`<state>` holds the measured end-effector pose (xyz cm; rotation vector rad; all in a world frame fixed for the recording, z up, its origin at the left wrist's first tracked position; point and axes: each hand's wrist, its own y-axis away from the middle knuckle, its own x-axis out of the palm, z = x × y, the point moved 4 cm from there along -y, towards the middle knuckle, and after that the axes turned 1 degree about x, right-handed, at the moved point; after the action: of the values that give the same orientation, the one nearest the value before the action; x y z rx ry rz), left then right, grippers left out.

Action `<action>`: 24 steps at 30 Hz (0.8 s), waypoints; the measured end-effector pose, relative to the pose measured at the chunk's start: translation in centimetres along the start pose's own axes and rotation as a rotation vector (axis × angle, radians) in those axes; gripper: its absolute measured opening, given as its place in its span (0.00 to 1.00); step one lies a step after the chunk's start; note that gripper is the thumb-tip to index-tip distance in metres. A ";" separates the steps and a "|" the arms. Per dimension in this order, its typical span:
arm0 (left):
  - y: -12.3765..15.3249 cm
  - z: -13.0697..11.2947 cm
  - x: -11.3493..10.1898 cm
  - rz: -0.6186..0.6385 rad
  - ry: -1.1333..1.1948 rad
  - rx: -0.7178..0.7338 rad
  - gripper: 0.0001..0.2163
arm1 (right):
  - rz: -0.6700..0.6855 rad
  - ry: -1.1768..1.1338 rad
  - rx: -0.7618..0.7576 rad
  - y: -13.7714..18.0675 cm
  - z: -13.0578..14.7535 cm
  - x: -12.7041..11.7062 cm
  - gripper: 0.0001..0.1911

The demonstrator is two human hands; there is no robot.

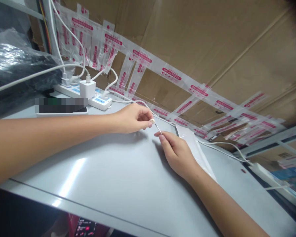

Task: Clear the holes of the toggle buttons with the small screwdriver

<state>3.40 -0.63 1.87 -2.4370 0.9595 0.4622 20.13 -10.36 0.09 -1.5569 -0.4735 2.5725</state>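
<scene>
Between the thumb and fingertips of my left hand [135, 119] is a small rounded cream-white piece [152, 121], too small to identify. My right hand [176, 149] pinches a thin, straight, light-coloured stick [158, 128] between thumb and index finger. The stick slants up and left, and its far end meets the white piece; whether it goes in or only touches cannot be made out. Both hands are closed and held just above the grey tabletop [118, 171].
Behind my left hand stands a white power strip [100, 101] with a charger [87, 89] and cables. A blurred-out device [61, 106] lies nearby. Taped cardboard [158, 65] rises along the back. A white sheet-like item [197, 151] lies beyond my right hand; another strip [273, 181] is at right.
</scene>
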 end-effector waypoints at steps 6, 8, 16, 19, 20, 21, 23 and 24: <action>0.2 -0.3 0.1 0.009 0.027 0.003 0.10 | -0.038 0.003 0.007 0.1 0.0 -0.3 0.18; 0.3 -0.4 0.2 0.017 0.039 0.003 0.09 | -0.037 -0.021 0.044 0.0 -0.1 -0.3 0.18; 0.3 -0.3 0.6 0.018 0.090 -0.043 0.10 | 0.038 -0.020 0.038 -0.2 0.3 0.0 0.18; 0.3 -0.3 0.5 -0.004 0.120 -0.087 0.10 | 0.038 -0.006 0.024 -0.1 0.4 0.0 0.18; 0.2 -0.3 0.5 -0.017 0.134 -0.107 0.10 | 0.039 -0.004 0.022 -0.1 0.4 0.0 0.18; 0.2 -0.2 0.4 -0.031 0.151 -0.125 0.10 | 0.040 -0.002 0.022 -0.1 0.4 0.0 0.18; 0.2 -0.2 0.2 -0.042 0.192 -0.151 0.11 | 0.037 -0.003 0.023 -0.1 0.4 0.0 0.18; 0.1 -0.1 0.2 -0.042 0.209 -0.157 0.11 | 0.033 -0.003 0.023 -0.1 0.4 -0.1 0.18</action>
<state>3.46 -0.89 1.83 -2.6834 0.9869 0.2813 19.82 -10.39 0.33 -1.5668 -0.4209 2.5951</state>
